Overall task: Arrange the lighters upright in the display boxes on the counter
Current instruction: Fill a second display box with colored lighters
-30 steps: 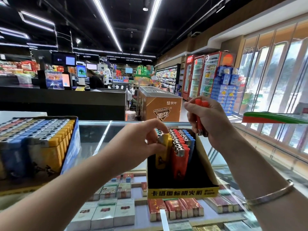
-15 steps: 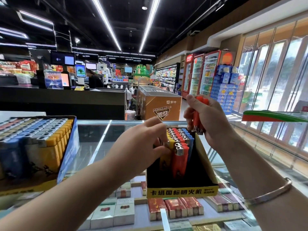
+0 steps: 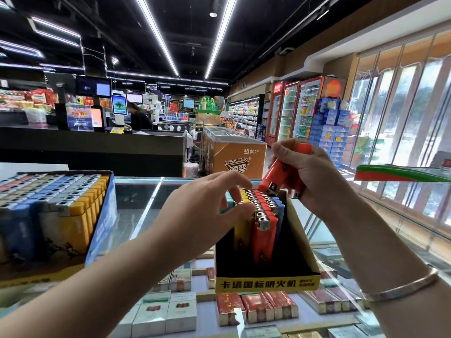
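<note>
Head: two hands (image 3: 310,176), two display boxes (image 3: 266,281).

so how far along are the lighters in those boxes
Done: the blue box on the left looks full of upright lighters. In hand: the right hand grips orange lighters upside down over the black box; the left hand touches its rows. Left: that box's front is unfilled.

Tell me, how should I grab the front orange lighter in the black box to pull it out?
Pinch the front orange lighter by its silver metal top, coming from above. It stands upright, and the yellow lighter beside it and the black box hide its lower body, so probably only the top is free. The left hand is already close by.
</note>
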Available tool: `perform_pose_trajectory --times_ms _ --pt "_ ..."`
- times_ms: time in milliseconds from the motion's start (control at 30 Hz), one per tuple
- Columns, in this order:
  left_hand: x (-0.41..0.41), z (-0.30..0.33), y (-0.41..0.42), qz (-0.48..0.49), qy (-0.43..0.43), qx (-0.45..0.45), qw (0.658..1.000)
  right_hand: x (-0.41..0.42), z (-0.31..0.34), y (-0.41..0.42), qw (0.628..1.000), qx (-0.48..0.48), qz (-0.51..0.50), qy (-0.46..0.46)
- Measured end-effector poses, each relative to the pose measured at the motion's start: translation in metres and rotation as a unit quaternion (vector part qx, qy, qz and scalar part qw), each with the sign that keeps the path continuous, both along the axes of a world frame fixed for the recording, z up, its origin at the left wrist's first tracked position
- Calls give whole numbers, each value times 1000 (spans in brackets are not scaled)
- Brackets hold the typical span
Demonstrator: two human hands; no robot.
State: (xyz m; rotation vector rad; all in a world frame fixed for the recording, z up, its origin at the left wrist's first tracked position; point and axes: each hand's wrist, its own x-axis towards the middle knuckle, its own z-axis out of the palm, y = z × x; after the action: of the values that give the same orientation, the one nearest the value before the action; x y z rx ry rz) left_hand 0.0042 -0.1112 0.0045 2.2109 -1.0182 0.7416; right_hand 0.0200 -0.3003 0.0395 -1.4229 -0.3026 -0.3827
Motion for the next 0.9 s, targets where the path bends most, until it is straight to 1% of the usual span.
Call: perform_pose_trajectory --times_ms 133,233,267,300,400,467,567,633,700,733,800,900 --pt "-6 1 -4 -30 -7 -24 999 1 -3 6 999 -21 23 -30" --pt "-8 1 -4 -31 -75 -32 996 2 -6 10 997 -38 50 -47" --pt "-8 2 -3 -37 -82 -45 995 2 -7 12 996 -45 60 -47" --pt "-8 2 -3 -51 -68 -65 994 3 -8 12 995 -53 68 -46" --pt "-7 4 -2 -107 11 -144 984 2 -7 12 994 -68 79 -41" --pt "-6 5 -1 -106 35 -185 976 1 -6 10 994 -65 80 -45" --pt "-1 7 2 -97 104 -267 953 3 -4 4 998 -34 25 -50" --pt "1 11 5 -123 144 -308 932 4 -3 -3 999 -10 -25 -40" --pt "-1 14 5 -154 156 -311 925 5 -4 -8 998 10 -65 -16" --pt "-3 15 5 -163 157 -301 926 5 -4 -9 997 18 -78 -4" --pt "-5 15 2 -169 154 -267 936 6 -6 -8 996 23 -85 9" --pt "-9 11 -1 -183 154 -205 949 6 -7 -3 997 -1 -80 7"
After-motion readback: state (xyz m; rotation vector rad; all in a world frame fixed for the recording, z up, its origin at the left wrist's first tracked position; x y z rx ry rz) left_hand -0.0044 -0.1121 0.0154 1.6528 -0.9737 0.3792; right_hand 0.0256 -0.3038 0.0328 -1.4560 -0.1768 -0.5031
